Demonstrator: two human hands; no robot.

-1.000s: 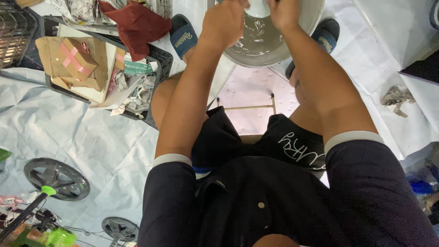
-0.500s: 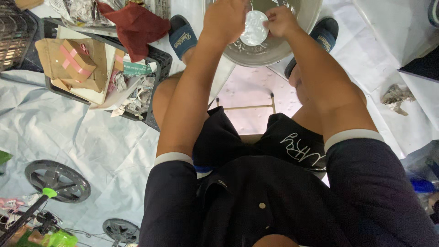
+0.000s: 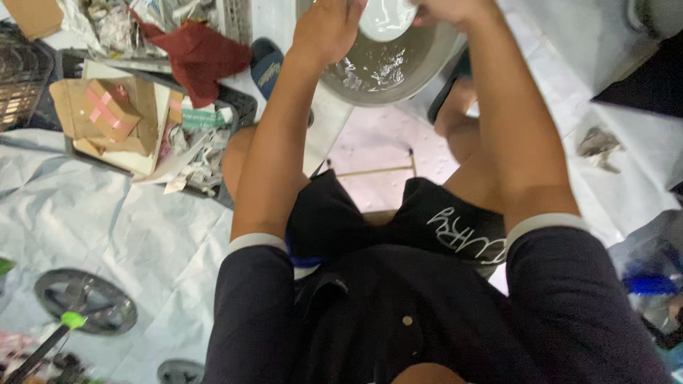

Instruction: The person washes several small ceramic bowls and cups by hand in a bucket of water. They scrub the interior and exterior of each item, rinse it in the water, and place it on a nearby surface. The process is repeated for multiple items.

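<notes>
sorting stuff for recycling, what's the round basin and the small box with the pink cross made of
Round basin: probably grey plastic or metal; glossy wet glints, smooth rim, hard to settle. Small box: brown cardboard, matte, creased flaps; its pink cross looks like tape.

small brown cardboard box (image 3: pixel 108 112) with crossed pink tape strips, lying in a dark tray (image 3: pixel 238 107) at upper left; flattened brown cardboard (image 3: pixel 142 121) sitting beneath it; another brown carton corner (image 3: pixel 32 16) showing at the top-left edge.
</notes>
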